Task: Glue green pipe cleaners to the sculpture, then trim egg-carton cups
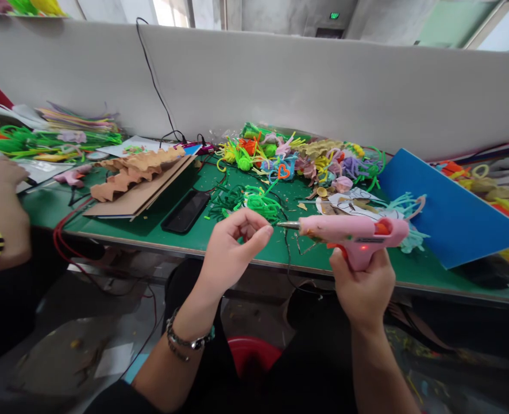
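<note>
My right hand (363, 287) is wrapped round the handle of a pink hot glue gun (344, 228), whose small red light glows. Its metal nozzle points left, almost at the fingertips of my left hand (237, 244). Thumb and forefinger of that hand are pinched together; whatever is between them is too small to make out. Just behind the left hand lies a loose heap of green pipe cleaners (261, 201), light and dark. A black phone (186, 211) rests on the green table (151, 237) left of that hand.
Colourful pipe-cleaner shapes (280, 158) are piled at the back. A blue board (448, 207) leans at the right. Cardboard sheets (142, 192) bear wavy brown strips at the left. A second pink glue gun (72, 176) lies near another person's arm (0, 201). Cables trail about.
</note>
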`<state>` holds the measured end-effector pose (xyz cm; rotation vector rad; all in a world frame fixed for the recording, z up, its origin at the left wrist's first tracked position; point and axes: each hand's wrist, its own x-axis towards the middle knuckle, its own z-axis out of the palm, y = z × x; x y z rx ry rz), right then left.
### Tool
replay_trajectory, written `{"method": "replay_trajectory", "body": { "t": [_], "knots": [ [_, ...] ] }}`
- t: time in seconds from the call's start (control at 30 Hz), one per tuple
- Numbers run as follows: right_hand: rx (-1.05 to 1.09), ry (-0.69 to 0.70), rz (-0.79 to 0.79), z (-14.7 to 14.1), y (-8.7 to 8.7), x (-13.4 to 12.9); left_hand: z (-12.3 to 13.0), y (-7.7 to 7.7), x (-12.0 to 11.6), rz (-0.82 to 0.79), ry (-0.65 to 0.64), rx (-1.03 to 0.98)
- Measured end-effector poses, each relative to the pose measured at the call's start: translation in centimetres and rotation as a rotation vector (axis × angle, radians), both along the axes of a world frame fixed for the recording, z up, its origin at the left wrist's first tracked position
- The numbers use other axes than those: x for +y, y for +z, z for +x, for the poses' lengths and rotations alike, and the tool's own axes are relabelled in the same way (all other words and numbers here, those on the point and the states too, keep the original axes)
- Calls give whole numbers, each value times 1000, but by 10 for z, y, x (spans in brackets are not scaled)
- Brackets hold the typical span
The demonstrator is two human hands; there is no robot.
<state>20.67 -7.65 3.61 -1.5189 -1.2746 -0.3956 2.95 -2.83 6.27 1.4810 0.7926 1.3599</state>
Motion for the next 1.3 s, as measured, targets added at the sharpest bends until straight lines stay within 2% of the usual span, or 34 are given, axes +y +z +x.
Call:
{"method": "replay_trajectory", "body": {
  "t": [0.27, 0.43, 0.53, 0.63, 0.77, 0.93, 1.0, 1.07, 1.3],
  "knots": [
    [39, -44, -48, 0, 0, -1, 0, 0, 1, 3, 13, 42],
    [-21, -65, -3, -1, -4, 3, -4, -1, 0, 54, 37, 86],
    [-31, -69, -15, 2, -9, 7, -11, -1, 2, 76, 73, 112],
    [44, -131, -69, 8, -16, 16, -22, -8, 13, 76, 163, 193],
    [207, -165, -184, 20, -33, 32, -40, -30, 45, 161, 289, 511],
    [408, -168, -295, 35, -60, 50, -50, -55, 86, 452, 352, 1159],
    [447, -165, -315, 39, -66, 53, -49, -61, 98, 562, 370, 1353],
    [465, -165, -313, 41, -69, 53, -47, -66, 107, 623, 348, 1453],
    [482, -178, -343, 42, -69, 51, -42, -74, 124, 693, 265, 1566]
  ]
}}
